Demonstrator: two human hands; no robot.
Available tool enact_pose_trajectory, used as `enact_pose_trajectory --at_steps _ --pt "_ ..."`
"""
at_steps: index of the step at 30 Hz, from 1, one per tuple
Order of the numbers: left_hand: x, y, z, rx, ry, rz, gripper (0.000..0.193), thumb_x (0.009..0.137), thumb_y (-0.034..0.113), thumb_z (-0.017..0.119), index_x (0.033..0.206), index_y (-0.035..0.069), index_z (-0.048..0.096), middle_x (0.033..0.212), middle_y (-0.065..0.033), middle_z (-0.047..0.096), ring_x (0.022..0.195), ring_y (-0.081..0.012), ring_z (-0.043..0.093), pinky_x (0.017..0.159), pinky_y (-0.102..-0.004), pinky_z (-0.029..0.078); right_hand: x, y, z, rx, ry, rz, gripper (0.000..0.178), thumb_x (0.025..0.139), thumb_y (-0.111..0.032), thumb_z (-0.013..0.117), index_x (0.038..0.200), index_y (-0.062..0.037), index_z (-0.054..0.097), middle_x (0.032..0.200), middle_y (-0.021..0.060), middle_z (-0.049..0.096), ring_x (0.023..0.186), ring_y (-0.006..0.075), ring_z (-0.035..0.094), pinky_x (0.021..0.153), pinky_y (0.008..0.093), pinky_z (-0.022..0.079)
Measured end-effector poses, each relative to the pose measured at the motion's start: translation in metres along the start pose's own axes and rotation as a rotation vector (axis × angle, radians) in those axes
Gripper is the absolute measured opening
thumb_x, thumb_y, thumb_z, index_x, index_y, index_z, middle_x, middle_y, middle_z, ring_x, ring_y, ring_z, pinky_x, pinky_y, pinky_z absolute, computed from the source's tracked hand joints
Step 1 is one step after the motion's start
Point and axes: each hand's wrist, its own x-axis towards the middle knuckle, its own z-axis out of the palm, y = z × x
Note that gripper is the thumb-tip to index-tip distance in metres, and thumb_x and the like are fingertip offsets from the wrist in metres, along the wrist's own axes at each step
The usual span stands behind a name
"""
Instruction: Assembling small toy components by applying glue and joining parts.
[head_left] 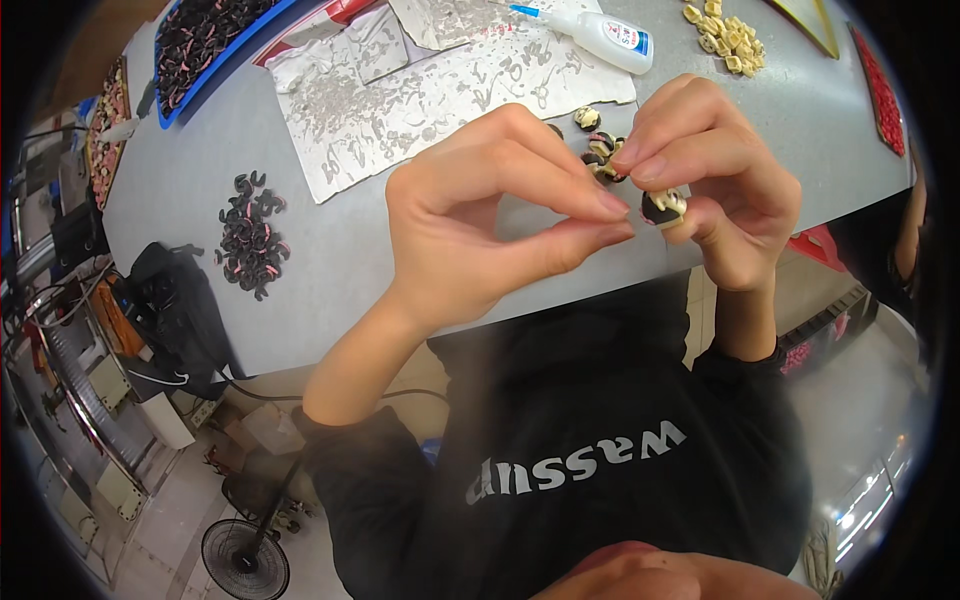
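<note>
Between the thumb and fingers of my right hand (pixel 715 170) is a small black-and-cream figure piece (pixel 664 207), held above the table's near edge. My left hand (pixel 490 205) is closed in a pinch just left of that piece, its fingertips close beside it. Whether anything sits in this pinch is too small to tell. Behind my hands lies a small group of similar black-and-cream pieces (pixel 603 155), partly hidden by my right fingers. One more cream-topped piece (pixel 587 118) rests just beyond them.
A white sheet (pixel 330 150) with grey smears carries a glue bottle (pixel 610 42) with a blue tip. Curved black-and-pink pieces (pixel 252 235) lie left; cream pieces (pixel 725 40) lie far right. A blue tray (pixel 183 103) and a red-filled tray (pixel 878 90) flank the table. Another person's arm (pixel 912 225) shows right.
</note>
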Motion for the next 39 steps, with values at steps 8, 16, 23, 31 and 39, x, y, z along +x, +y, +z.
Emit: enact_pose_trajectory --at_steps 8,16,23,31,39 --pt "0.0 0.0 0.001 0.226 -0.029 0.191 0.028 0.065 -0.01 0.075 0.083 0.008 0.064 0.08 -0.0048 0.055 0.069 -0.013 0.053 0.061 -0.0246 0.042 0.0 0.0 0.004 0.051 0.008 -0.001 0.032 0.09 -0.031 0.062 0.094 0.0005 0.062 0.089 0.014 0.061 0.079 0.0221 0.055 0.07 0.0336 0.043" --pt "-0.001 0.007 0.002 0.536 0.022 0.434 0.036 0.063 0.015 0.086 0.093 0.011 0.068 0.089 -0.004 0.055 0.072 -0.0147 0.051 0.057 -0.0238 0.04 -0.002 0.0 0.016 0.176 0.035 0.058 0.033 0.091 -0.032 0.06 0.092 0.0002 0.061 0.088 0.0132 0.061 0.077 0.0206 0.054 0.069 0.0317 0.043" --pt "-0.001 0.007 -0.004 0.926 0.029 0.686 0.031 0.061 0.013 0.082 0.09 0.021 0.074 0.086 0.0029 0.047 0.071 -0.014 0.044 0.053 -0.022 0.034 -0.003 -0.005 0.023 0.27 0.08 0.179 0.033 0.092 -0.033 0.06 0.091 -0.0001 0.06 0.085 0.0118 0.059 0.075 0.0189 0.053 0.068 0.0306 0.043" --pt "-0.004 0.009 -0.008 0.868 -0.033 0.668 0.031 0.061 0.016 0.084 0.09 0.02 0.073 0.086 0.0029 0.044 0.07 -0.0134 0.043 0.05 -0.0216 0.032 -0.004 -0.008 0.029 0.365 0.14 0.196 0.026 0.09 -0.027 0.06 0.088 -0.0012 0.059 0.083 0.0103 0.058 0.074 0.0181 0.052 0.067 0.032 0.042" --pt "-0.001 0.01 -0.006 0.834 -0.006 0.658 0.033 0.06 0.017 0.085 0.091 0.018 0.073 0.086 0.0013 0.046 0.069 -0.014 0.044 0.05 -0.0222 0.034 -0.003 -0.007 0.026 0.25 0.092 0.143 0.027 0.09 -0.028 0.06 0.087 -0.0011 0.06 0.083 0.0112 0.059 0.074 0.0186 0.053 0.068 0.0317 0.043"
